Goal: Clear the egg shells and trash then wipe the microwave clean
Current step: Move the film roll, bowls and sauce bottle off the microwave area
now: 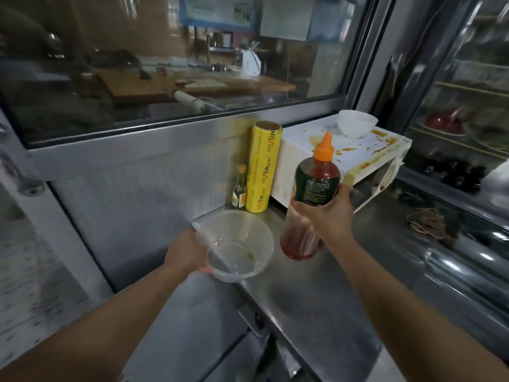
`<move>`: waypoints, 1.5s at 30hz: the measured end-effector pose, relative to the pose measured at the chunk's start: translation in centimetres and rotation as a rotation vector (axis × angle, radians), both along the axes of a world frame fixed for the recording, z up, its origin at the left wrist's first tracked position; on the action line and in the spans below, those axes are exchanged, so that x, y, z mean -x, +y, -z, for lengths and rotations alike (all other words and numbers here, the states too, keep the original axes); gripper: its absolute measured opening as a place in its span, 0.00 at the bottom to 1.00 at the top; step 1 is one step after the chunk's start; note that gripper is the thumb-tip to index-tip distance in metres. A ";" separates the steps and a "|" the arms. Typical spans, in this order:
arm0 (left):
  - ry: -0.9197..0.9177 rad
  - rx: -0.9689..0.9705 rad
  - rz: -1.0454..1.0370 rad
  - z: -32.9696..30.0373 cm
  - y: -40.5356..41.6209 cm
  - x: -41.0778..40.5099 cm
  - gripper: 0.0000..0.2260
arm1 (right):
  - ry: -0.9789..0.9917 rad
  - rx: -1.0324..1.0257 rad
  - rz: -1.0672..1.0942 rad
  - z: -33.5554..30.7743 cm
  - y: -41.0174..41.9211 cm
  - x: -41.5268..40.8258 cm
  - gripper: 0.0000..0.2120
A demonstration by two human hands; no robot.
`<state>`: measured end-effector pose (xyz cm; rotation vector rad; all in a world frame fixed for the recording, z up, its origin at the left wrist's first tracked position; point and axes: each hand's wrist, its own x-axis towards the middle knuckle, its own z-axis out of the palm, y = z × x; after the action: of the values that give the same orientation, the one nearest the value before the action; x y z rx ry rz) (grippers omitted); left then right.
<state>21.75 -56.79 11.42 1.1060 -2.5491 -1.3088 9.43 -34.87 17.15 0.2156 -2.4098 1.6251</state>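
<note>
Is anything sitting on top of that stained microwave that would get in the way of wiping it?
Yes. A white bowl sits on the back of the microwave top. The right hand holds a sauce bottle in front of it.

Across the upper frame I see a wide glass window; below it, steel wall panelling meets my shiny steel desk.

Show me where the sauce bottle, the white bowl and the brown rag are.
sauce bottle (316,186): head view, on its dark label.
white bowl (356,125): head view, on its outer wall, atop the microwave.
brown rag (425,223): head view, on its crumpled middle.
</note>
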 end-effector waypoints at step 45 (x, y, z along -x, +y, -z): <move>-0.028 -0.085 -0.308 7.4 -11.9 2.3 0.06 | -0.117 -0.056 -0.382 10.1 -23.0 14.2 0.43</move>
<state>19.44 -68.66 4.04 1.4712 -2.2401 -1.3374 -4.77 -57.91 7.08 0.6422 -2.6283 1.7637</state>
